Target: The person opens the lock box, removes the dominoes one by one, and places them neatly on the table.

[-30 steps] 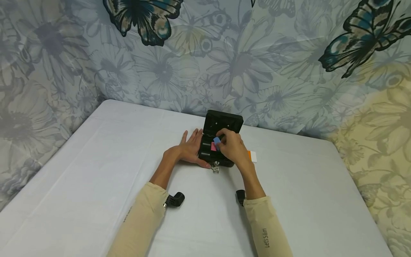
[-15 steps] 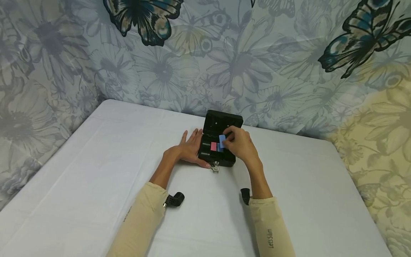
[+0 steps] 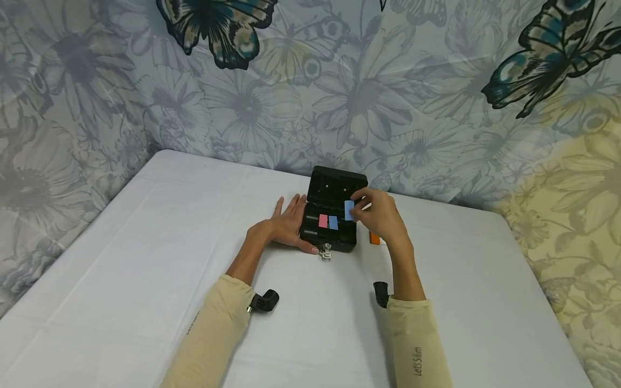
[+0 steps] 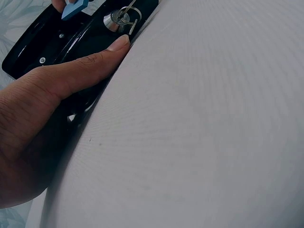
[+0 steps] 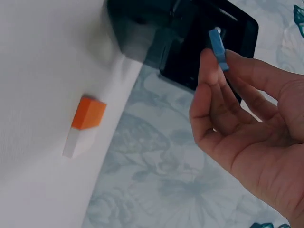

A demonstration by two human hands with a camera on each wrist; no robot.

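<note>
A black lockbox (image 3: 315,235) stands on the table with its lid up and keys on a ring (image 4: 126,16) in its front lock. Inside lie a pink block (image 3: 323,221) and a blue block (image 3: 333,222) side by side. My right hand (image 3: 380,213) pinches a second small blue block (image 5: 217,47) between thumb and fingertips, above the box's right side. Flat against the left side of the box rests my left hand (image 3: 287,226), fingers straight, its thumb (image 4: 90,69) along the front near the lock.
Right of the box, an orange and white block (image 5: 89,113) lies on the white-covered table (image 3: 310,323), partly behind my right wrist in the head view. A flower-patterned backdrop (image 3: 271,108) rises just behind the box.
My right hand has moved to the right with the blue block, away from the middle of the box. The pink and other blue blocks now show fully. The left hand stays put.
</note>
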